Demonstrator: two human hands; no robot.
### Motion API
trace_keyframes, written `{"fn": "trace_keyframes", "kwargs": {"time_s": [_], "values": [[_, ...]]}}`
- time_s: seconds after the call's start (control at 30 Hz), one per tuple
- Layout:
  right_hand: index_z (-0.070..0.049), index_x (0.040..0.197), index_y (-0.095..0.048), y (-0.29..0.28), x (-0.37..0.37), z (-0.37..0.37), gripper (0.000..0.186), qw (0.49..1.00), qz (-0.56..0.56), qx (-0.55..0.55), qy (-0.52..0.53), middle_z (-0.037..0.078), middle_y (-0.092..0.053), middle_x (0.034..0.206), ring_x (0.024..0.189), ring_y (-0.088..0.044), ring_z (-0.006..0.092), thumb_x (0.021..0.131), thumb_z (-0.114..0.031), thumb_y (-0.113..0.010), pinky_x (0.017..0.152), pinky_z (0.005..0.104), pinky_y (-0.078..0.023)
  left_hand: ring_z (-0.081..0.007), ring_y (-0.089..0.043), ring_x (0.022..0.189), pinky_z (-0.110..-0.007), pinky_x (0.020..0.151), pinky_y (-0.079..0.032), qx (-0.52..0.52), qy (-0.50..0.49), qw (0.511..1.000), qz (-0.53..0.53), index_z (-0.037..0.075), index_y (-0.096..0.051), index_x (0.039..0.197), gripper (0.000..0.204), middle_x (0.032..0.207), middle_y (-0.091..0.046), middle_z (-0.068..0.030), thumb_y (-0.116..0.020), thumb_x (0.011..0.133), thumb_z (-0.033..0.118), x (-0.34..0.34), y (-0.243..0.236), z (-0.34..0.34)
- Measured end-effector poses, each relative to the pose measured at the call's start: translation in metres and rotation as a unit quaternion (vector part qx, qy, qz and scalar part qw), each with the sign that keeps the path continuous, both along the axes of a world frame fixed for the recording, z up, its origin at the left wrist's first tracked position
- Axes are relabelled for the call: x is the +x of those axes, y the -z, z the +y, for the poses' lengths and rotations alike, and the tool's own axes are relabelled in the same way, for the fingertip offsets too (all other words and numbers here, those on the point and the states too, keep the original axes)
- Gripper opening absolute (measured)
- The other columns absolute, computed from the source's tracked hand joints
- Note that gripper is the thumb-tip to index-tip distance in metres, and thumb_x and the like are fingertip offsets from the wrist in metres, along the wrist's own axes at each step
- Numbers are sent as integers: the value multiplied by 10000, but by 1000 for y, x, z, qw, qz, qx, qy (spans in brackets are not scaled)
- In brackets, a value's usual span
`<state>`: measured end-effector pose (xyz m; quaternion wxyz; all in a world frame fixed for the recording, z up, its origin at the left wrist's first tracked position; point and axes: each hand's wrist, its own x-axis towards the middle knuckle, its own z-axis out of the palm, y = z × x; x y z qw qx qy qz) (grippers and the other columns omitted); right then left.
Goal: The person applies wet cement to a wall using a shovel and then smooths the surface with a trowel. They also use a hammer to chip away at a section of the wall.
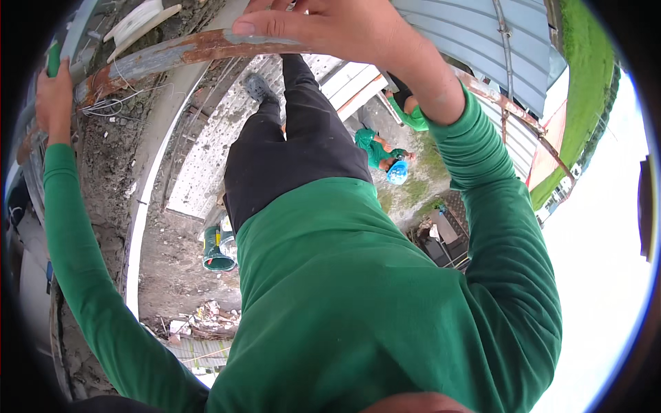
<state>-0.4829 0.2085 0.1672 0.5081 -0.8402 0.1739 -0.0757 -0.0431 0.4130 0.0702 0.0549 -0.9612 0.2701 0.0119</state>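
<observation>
Rusty pipe (186,56) beneath the right grip (330,29)

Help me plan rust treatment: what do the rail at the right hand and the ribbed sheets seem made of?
Rail: probably steel, its patchy grey finish broken by orange-brown rust. Ribbed sheets: likely metal, smooth grey-blue with parallel ridges; plastic remains possible.

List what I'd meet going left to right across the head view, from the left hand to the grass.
Left hand, white spool, right hand, thin pole, green grass.
</observation>
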Motion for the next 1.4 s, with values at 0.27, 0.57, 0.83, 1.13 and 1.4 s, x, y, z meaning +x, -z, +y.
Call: {"fn": "trace_keyframes", "kwargs": {"time_s": [0.27,0.57,0.83,1.13,1.4], "values": [[38,1073,-726,24,-176,147,371,941,103,117,301,135,-763,841,736,-738,219,926,-299,-778,686,337,-572,-413,-659,1164,-501,981,-493,-65,90,994,10,129,-681,1313,660,1218,-719,-197,-666,869,617,46,32,-16],[-57,1003,-772,109,-365,267,550,813,397,96,415,194,-753,912,891,-722,384,857,-586,-729,810,476,-560,-266,-682,896,-401,829,-521,-251,114,940,199,-72,-679,1156,547,975,-738,-150,-764,898,403,38,11,-21],[-38,864,-775,223,-503,402,582,630,413,231,616,105,-749,742,727,-747,273,916,-603,-648,788,415,-580,-148,-525,612,-316,523,-409,-362,65,885,284,3,-603,954,308,762,-546,-36,-737,944,280,-37,-73,-3],[-4,871,-770,223,-458,448,639,622,293,334,645,110,-762,772,693,-741,230,926,-626,-633,752,376,-592,-201,-582,723,-353,644,-515,-564,118,780,245,-24,-476,1102,354,900,-578,-111,-729,977,190,-314,-113,54],[-39,861,-789,204,-419,412,593,689,214,247,647,102,-720,696,688,-717,253,940,-599,-611,711,402,-563,-148,-600,660,-276,547,-529,-405,385,716,417,-41,-480,1175,357,953,-587,-106,-688,1007,195,-443,-95,-12]]}}
